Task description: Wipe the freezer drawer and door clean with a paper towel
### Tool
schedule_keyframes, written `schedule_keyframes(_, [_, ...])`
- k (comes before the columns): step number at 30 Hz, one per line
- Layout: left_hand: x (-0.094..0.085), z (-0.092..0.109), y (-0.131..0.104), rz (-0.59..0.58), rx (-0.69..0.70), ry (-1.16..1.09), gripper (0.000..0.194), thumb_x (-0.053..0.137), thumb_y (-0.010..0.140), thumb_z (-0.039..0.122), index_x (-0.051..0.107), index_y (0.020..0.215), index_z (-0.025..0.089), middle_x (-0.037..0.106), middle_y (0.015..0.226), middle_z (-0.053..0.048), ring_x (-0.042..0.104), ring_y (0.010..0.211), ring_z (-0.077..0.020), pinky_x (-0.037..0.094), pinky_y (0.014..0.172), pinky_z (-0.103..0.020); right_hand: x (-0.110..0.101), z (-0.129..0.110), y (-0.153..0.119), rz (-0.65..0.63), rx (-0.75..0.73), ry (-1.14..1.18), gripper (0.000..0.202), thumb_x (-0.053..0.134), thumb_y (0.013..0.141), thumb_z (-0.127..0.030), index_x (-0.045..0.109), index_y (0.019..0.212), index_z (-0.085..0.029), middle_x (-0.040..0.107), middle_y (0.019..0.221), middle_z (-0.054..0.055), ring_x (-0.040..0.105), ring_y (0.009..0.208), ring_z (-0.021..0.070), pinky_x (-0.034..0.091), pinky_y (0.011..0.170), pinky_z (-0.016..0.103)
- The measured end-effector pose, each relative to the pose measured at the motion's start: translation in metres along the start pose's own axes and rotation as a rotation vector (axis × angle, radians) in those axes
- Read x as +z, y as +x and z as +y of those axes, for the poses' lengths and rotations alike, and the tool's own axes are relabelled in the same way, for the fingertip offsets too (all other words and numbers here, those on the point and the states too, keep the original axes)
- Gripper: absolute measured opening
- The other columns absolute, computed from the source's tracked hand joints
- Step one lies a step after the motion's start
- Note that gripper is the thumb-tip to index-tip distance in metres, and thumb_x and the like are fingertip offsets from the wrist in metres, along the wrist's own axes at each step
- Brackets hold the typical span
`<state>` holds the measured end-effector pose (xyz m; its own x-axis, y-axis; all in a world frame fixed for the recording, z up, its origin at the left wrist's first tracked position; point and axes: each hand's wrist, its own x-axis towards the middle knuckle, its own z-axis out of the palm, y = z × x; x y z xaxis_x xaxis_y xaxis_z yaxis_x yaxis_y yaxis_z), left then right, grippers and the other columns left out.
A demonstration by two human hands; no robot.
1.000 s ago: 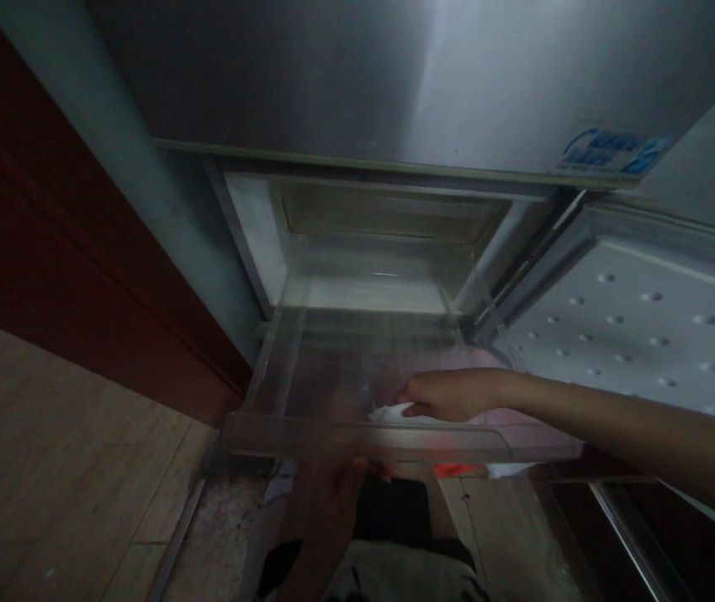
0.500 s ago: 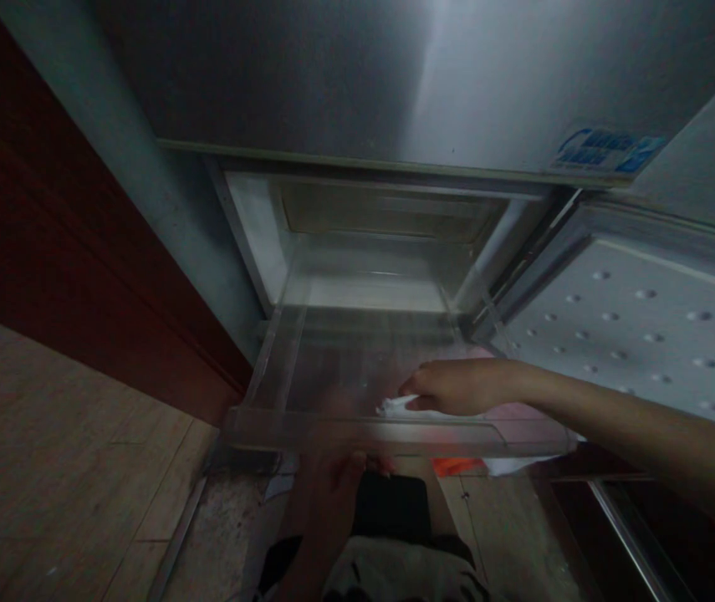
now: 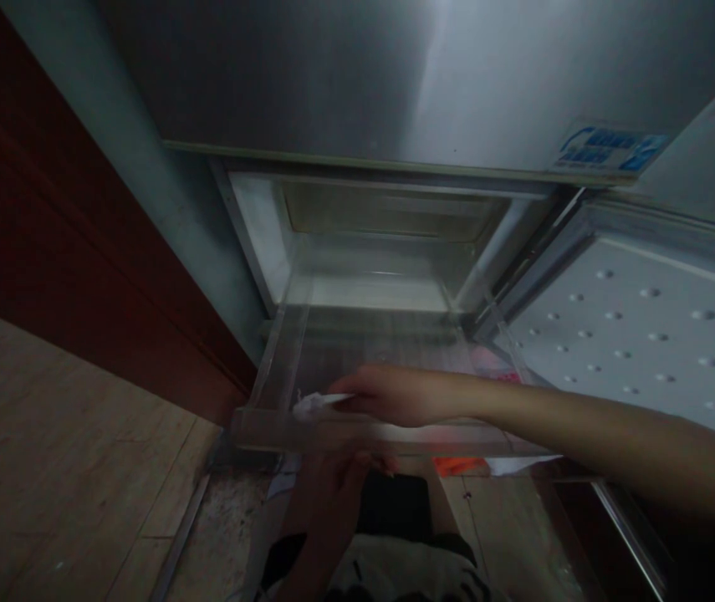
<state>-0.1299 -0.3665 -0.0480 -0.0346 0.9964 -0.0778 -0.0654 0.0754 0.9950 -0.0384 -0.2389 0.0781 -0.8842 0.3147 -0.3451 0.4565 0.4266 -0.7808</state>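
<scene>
Right hand [image 3: 388, 395] grips a white cloth [image 3: 313, 405] inside the clear drawer [image 3: 282, 359] – near-left corner, mid-wipe. Left hand [image 3: 332, 493] braces under the drawer front; grip unclear. Next, I'd guess: sweep far side.

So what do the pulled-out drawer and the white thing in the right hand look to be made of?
Drawer: clear, glossy hard plastic; the floor shows through its walls. White wad in the right hand: probably tissue or thin cloth, matte and crumpled; too dim to tell which.
</scene>
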Motion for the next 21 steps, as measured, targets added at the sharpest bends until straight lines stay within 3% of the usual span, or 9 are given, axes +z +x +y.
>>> schedule_keyframes(5, [0.005, -0.003, -0.003, 0.037, -0.003, -0.079, 0.046, 0.048, 0.09, 0.046, 0.071, 0.064, 0.017, 0.074, 0.072, -0.006, 0.068, 0.073, -0.0202, 0.049, 0.079, -0.029, -0.007, 0.012, -0.051, 0.039, -0.016, 0.031, 0.029, 0.041, 0.097, -0.026, 0.066, 0.101, -0.012, 0.07, 0.096, 0.007, 0.062, 0.086, 0.0132, 0.046, 0.08, 0.024])
schedule_keyframes(11, [0.003, -0.008, -0.003, 0.017, -0.014, -0.051, 0.05, 0.046, 0.091, 0.05, 0.073, 0.064, 0.017, 0.075, 0.072, -0.007, 0.07, 0.076, -0.0215, 0.051, 0.081, -0.03, -0.014, 0.028, -0.12, 0.117, 0.217, -0.096, 0.043, 0.035, 0.098, -0.046, 0.067, 0.098, -0.017, 0.069, 0.091, 0.006, 0.063, 0.085, 0.0167, 0.047, 0.079, 0.027])
schedule_keyframes(14, [0.003, -0.006, -0.003, 0.041, -0.009, -0.023, 0.052, 0.047, 0.089, 0.054, 0.073, 0.063, 0.017, 0.075, 0.07, -0.007, 0.069, 0.073, -0.022, 0.051, 0.079, -0.031, -0.013, 0.036, -0.149, 0.181, 0.237, -0.066, 0.045, 0.036, 0.097, -0.05, 0.069, 0.099, -0.019, 0.07, 0.096, 0.006, 0.064, 0.087, 0.0174, 0.049, 0.08, 0.027])
schedule_keyframes(17, [0.004, -0.006, -0.004, 0.068, -0.044, 0.008, 0.056, 0.046, 0.088, 0.06, 0.073, 0.063, 0.017, 0.075, 0.071, -0.007, 0.069, 0.073, -0.0225, 0.052, 0.08, -0.033, -0.01, 0.038, -0.162, 0.247, 0.217, -0.058, 0.047, 0.036, 0.097, -0.052, 0.069, 0.104, -0.02, 0.07, 0.102, 0.006, 0.064, 0.091, 0.0178, 0.049, 0.083, 0.028])
schedule_keyframes(21, [0.007, -0.009, -0.003, 0.104, -0.008, 0.008, 0.061, 0.043, 0.087, 0.065, 0.072, 0.061, 0.018, 0.073, 0.068, -0.008, 0.068, 0.071, -0.0232, 0.052, 0.078, -0.033, -0.005, 0.03, -0.15, 0.24, 0.25, -0.132, 0.042, 0.035, 0.099, -0.044, 0.069, 0.102, -0.019, 0.07, 0.095, 0.005, 0.064, 0.087, 0.0166, 0.048, 0.079, 0.027])
